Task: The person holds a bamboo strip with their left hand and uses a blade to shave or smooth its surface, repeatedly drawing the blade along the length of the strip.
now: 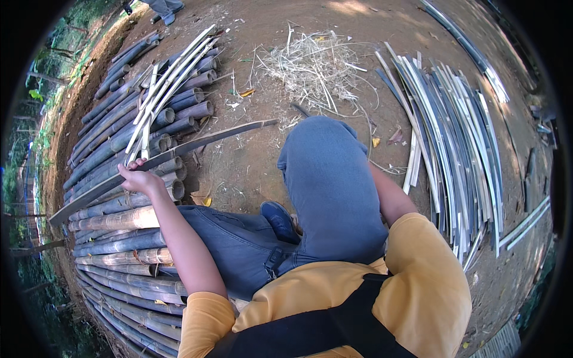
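Observation:
My left hand [142, 180] is closed around a long, dark bamboo strip [206, 140]. The strip slants from the far left, over the bamboo poles, toward my raised knee [319, 155]. My right forearm [388, 191] passes behind that knee, so the right hand and anything in it are hidden. Just beyond the knee a short dark piece [300, 110] sticks out; I cannot tell what it belongs to. Beneath the left hand lies a stack of round bamboo poles [122, 224], with pale split strips [173, 77] resting across its far part.
A tangle of pale shavings [316, 68] lies on the dirt ground beyond my knee. To the right is a wide pile of split bamboo strips [453, 143]. More long strips [471, 51] lie at the far right. Another person's legs [164, 9] show at the far left.

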`<action>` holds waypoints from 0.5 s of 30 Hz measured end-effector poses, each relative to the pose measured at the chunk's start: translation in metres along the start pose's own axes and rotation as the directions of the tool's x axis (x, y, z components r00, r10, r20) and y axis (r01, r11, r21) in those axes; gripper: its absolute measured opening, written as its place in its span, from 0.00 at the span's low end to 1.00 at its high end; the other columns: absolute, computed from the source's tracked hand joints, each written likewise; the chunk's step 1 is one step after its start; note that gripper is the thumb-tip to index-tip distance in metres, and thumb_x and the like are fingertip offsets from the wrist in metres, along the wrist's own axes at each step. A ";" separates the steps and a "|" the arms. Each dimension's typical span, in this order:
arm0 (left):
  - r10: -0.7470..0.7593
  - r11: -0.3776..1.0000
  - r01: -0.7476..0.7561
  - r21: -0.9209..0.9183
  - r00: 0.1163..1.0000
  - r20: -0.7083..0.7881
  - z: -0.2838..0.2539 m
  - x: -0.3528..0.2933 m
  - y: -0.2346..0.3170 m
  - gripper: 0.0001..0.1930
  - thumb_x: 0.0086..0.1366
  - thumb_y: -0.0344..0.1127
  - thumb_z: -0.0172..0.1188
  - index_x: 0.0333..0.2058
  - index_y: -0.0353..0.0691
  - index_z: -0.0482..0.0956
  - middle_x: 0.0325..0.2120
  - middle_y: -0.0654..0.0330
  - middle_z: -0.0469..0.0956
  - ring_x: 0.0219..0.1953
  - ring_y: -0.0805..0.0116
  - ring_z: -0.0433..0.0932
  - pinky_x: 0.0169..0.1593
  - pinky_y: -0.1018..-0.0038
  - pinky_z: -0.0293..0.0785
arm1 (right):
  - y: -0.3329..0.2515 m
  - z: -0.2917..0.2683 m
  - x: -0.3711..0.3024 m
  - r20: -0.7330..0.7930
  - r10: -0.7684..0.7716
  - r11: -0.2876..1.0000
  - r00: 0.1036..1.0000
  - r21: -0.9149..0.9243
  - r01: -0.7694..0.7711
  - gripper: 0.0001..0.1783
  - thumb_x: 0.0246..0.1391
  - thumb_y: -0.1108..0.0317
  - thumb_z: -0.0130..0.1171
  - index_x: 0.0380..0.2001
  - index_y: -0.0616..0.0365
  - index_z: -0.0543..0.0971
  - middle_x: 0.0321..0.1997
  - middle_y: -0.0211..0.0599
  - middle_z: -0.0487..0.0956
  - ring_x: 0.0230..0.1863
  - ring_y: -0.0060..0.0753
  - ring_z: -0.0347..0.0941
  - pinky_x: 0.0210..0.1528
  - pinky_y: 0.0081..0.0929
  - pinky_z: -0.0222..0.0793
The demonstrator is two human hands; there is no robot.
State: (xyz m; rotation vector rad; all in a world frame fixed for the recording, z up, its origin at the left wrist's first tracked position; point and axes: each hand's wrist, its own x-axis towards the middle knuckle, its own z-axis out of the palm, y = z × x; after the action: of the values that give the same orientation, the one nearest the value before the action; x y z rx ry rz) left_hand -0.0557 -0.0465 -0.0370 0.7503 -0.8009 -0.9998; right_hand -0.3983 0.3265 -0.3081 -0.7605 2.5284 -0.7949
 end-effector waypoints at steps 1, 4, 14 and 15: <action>0.000 1.000 0.000 0.027 1.000 0.009 -0.004 0.003 0.000 0.18 0.72 0.39 0.52 0.32 0.36 0.53 0.20 0.59 0.64 0.22 0.66 0.68 0.27 0.66 0.72 | -0.004 0.008 0.004 0.018 -0.004 1.000 1.000 -0.017 0.005 0.15 0.56 0.61 0.57 0.44 0.57 0.75 0.46 0.50 0.78 0.49 0.51 0.75 0.51 0.46 0.71; 0.010 1.000 -0.012 0.022 0.996 0.093 -0.006 0.006 -0.007 0.19 0.73 0.43 0.51 0.34 0.36 0.55 0.23 0.58 0.66 0.23 0.66 0.70 0.31 0.65 0.75 | -0.003 0.026 0.011 0.058 0.004 0.998 0.998 -0.062 -0.001 0.17 0.55 0.60 0.59 0.46 0.56 0.75 0.46 0.49 0.78 0.49 0.49 0.76 0.51 0.44 0.72; 0.001 0.990 -0.058 0.126 0.910 0.415 0.020 -0.013 -0.005 0.15 0.77 0.38 0.31 0.57 0.39 0.52 0.50 0.40 0.70 0.51 0.47 0.76 0.54 0.51 0.76 | -0.035 0.016 0.082 0.075 -0.087 0.974 0.993 -0.203 0.100 0.24 0.52 0.57 0.64 0.52 0.53 0.76 0.46 0.44 0.79 0.48 0.41 0.77 0.51 0.38 0.72; 0.008 0.993 -0.058 0.106 0.907 0.421 0.014 -0.011 0.000 0.15 0.77 0.39 0.33 0.57 0.40 0.53 0.51 0.40 0.70 0.52 0.48 0.76 0.55 0.51 0.76 | -0.064 0.004 0.097 0.086 -0.177 0.967 0.980 -0.171 0.190 0.25 0.52 0.57 0.64 0.52 0.53 0.76 0.46 0.44 0.79 0.48 0.40 0.77 0.52 0.37 0.72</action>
State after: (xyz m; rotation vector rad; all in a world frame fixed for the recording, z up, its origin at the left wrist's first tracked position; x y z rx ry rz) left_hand -0.0715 -0.0392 -0.0323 0.6227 -1.2519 -1.1087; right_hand -0.4477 0.2233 -0.2903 -1.0755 2.5156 -0.5915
